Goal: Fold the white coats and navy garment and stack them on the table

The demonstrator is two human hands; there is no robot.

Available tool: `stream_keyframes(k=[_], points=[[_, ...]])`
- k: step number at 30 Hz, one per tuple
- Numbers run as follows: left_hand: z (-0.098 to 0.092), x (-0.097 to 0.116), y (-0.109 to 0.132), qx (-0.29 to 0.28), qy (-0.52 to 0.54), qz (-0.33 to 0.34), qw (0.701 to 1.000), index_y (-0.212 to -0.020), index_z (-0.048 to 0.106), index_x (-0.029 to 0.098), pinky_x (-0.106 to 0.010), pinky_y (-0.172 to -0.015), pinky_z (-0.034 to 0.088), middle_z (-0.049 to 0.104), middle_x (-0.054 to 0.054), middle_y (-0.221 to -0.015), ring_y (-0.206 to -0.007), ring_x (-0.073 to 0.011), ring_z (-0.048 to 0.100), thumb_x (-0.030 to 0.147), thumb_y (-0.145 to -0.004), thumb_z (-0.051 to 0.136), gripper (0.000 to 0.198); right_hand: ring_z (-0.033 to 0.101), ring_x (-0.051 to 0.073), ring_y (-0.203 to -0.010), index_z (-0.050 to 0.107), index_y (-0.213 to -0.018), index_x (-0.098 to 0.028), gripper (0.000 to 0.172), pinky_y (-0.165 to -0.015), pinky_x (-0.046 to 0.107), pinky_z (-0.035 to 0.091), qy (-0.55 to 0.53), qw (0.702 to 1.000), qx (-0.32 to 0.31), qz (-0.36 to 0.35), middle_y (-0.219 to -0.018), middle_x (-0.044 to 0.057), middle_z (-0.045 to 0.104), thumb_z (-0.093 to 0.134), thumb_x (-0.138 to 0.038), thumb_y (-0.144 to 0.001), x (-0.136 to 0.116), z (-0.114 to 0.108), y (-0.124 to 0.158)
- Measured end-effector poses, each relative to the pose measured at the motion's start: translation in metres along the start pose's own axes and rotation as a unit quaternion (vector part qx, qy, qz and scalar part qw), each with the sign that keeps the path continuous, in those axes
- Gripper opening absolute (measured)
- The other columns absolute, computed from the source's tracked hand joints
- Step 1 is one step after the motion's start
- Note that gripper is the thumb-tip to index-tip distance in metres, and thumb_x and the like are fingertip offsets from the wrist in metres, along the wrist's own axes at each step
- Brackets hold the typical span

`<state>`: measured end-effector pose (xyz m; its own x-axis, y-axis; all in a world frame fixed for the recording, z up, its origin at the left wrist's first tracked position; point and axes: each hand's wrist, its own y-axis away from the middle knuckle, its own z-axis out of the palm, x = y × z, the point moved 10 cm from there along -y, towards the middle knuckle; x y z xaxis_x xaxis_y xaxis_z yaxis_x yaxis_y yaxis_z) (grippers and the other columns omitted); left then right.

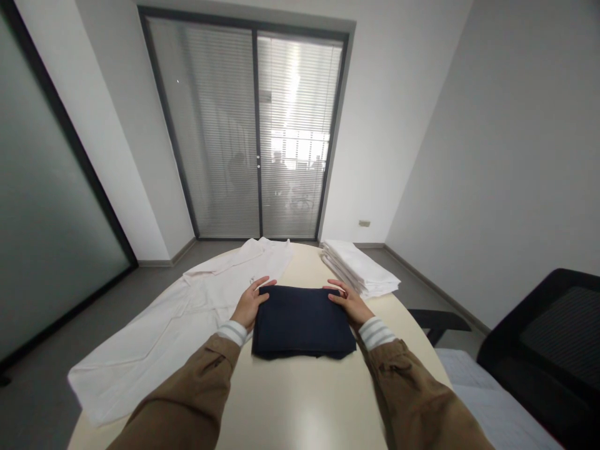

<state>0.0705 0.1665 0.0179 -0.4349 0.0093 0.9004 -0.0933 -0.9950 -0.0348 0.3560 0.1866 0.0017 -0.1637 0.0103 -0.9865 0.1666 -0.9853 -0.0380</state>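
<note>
A folded navy cloth (304, 322), layered into a neat rectangle, is on or just above the table in front of me. My left hand (250, 303) grips its far left corner, thumb on top and some fingers behind the edge. At the far right corner my right hand (349, 303) holds it the same way. The fingertips under the cloth are hidden. Beside my left hand lies a white garment (187, 312), spread loosely over the left of the table. A stack of folded white cloth (360, 265) sits beyond my right hand.
The pale table (300, 400) has a rounded edge. To the right stands a black chair (548, 337), with white cloth (478, 387) lying near it. A glass partition with blinds (300, 137) is at the back, and a frosted panel (47, 187) is on the left.
</note>
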Motion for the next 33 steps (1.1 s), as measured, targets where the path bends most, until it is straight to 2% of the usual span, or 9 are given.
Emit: stream_keyframes(k=[4,8,12,15,17,20,23,27,33], points=[[0.003,0.026,0.001,0.008,-0.163,0.113,0.980,-0.122,0.056,0.017,-0.047,-0.108,0.040,0.061,-0.015,-0.132,-0.120,-0.0286,0.059,0.018,-0.069,0.067,0.054,0.061,0.025,-0.116,0.063,-0.115,-0.025,0.050,-0.106,0.047,0.042,0.081,0.994,0.008,-0.072,-0.120,0.006,0.069,0.080,-0.035,-0.069,-0.010,-0.003,-0.002],[0.037,0.052,0.024,0.002,-0.387,0.248,0.888,-0.129,0.057,0.022,-0.043,-0.120,0.021,0.046,-0.009,-0.148,-0.141,-0.0248,0.035,0.022,-0.080,0.060,0.049,0.055,0.025,-0.123,0.067,-0.110,-0.026,0.041,-0.112,0.047,0.035,0.163,0.981,0.006,-0.103,-0.124,0.006,0.066,0.076,-0.038,-0.072,-0.017,0.001,-0.001],[0.084,0.019,0.048,-0.111,-0.569,0.218,0.785,-0.146,0.042,0.020,-0.049,-0.119,0.019,0.030,-0.011,-0.158,-0.147,-0.0304,0.022,0.036,-0.088,0.056,0.062,0.057,0.026,-0.120,0.068,-0.110,-0.026,0.043,-0.109,0.047,0.039,0.166,0.983,0.022,-0.075,-0.126,0.006,0.065,0.076,-0.041,-0.071,-0.019,-0.001,0.000],[0.093,-0.006,0.061,-0.133,-0.678,0.189,0.698,-0.149,0.038,0.021,-0.057,-0.118,0.012,0.026,-0.014,-0.160,-0.148,-0.0357,0.016,0.040,-0.090,0.051,0.063,0.055,0.028,-0.122,0.070,-0.108,-0.025,0.039,-0.110,0.049,0.036,0.233,0.965,0.056,-0.106,-0.123,0.007,0.066,0.073,-0.043,-0.073,-0.045,0.010,0.008],[0.093,-0.012,0.065,-0.125,-0.712,0.191,0.664,-0.150,0.038,0.022,-0.060,-0.117,0.009,0.028,-0.014,-0.159,-0.147,-0.0369,0.017,0.040,-0.091,0.049,0.063,0.052,0.028,-0.126,0.070,-0.110,-0.025,0.037,-0.114,0.049,0.031,0.310,0.933,0.066,-0.173,-0.125,0.008,0.065,0.068,-0.046,-0.079,-0.071,0.035,0.020],[0.090,-0.015,0.063,-0.115,-0.727,0.193,0.649,-0.150,0.037,0.022,-0.061,-0.116,0.009,0.029,-0.013,-0.158,-0.147,-0.0373,0.017,0.042,-0.091,0.048,0.064,0.039,0.027,-0.139,0.065,-0.124,-0.029,0.042,-0.119,0.047,0.022,0.406,0.884,-0.001,-0.233,-0.135,0.006,0.060,0.056,-0.050,-0.089,-0.084,0.093,0.040],[0.082,-0.017,0.056,-0.104,-0.724,0.172,0.659,-0.149,0.038,0.017,-0.057,-0.117,0.013,0.031,-0.014,-0.158,-0.147,-0.0353,0.019,0.044,-0.093,0.043,0.063,0.027,0.026,-0.146,0.053,-0.139,-0.033,0.047,-0.121,0.049,0.012,0.527,0.829,-0.052,-0.178,-0.148,0.002,0.048,0.039,-0.050,-0.097,-0.055,0.126,0.047],[0.071,-0.020,0.048,-0.078,-0.719,0.139,0.677,-0.148,0.039,0.008,-0.053,-0.117,0.018,0.032,-0.018,-0.156,-0.146,-0.0348,0.022,0.046,-0.096,0.034,0.064,0.020,0.031,-0.148,0.041,-0.148,-0.032,0.054,-0.119,0.053,0.011,0.622,0.777,-0.032,-0.090,-0.157,0.003,0.035,0.034,-0.052,-0.098,-0.017,0.117,0.044],[0.069,-0.019,0.050,-0.045,-0.721,0.128,0.680,-0.146,0.040,0.003,-0.054,-0.117,0.017,0.027,-0.024,-0.156,-0.146,-0.0396,0.019,0.046,-0.092,0.042,0.069,0.022,0.031,-0.147,0.040,-0.148,-0.032,0.055,-0.118,0.051,0.011,0.633,0.769,-0.009,-0.092,-0.156,0.003,0.037,0.034,-0.052,-0.097,-0.015,0.109,0.040]])
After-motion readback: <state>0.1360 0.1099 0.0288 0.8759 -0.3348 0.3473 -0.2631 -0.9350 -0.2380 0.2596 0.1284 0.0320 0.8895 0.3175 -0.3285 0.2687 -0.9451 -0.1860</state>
